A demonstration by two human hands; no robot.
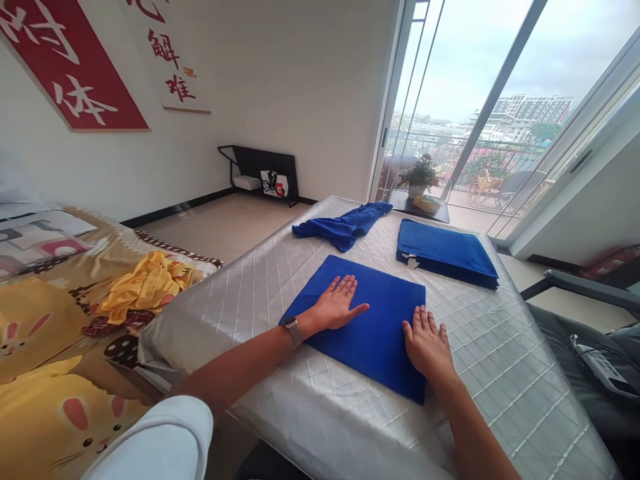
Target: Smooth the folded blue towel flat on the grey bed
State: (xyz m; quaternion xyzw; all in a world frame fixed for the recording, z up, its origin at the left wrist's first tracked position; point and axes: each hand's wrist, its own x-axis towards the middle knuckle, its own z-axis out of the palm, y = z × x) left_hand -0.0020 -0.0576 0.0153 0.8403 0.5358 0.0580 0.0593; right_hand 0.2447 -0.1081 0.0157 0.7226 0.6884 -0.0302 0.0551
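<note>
A folded blue cloth [377, 313] lies flat on the silver quilted table [490, 360]. My left hand [337, 305] rests palm down on its left part, fingers stretched out. My right hand [426, 343] presses flat on its right edge, fingers together and extended. Behind it, a stack of folded blue cloths [445, 252] sits at the far right. A crumpled blue cloth [345, 227] lies at the far left of the table. A watch is on my left wrist.
A bed with a yellow cartoon cover [45, 333] and a yellow garment [145, 287] stands to the left. A dark chair with a remote [603, 367] is on the right. Glass balcony doors [480, 120] and a small plant table [423, 200] are behind the table.
</note>
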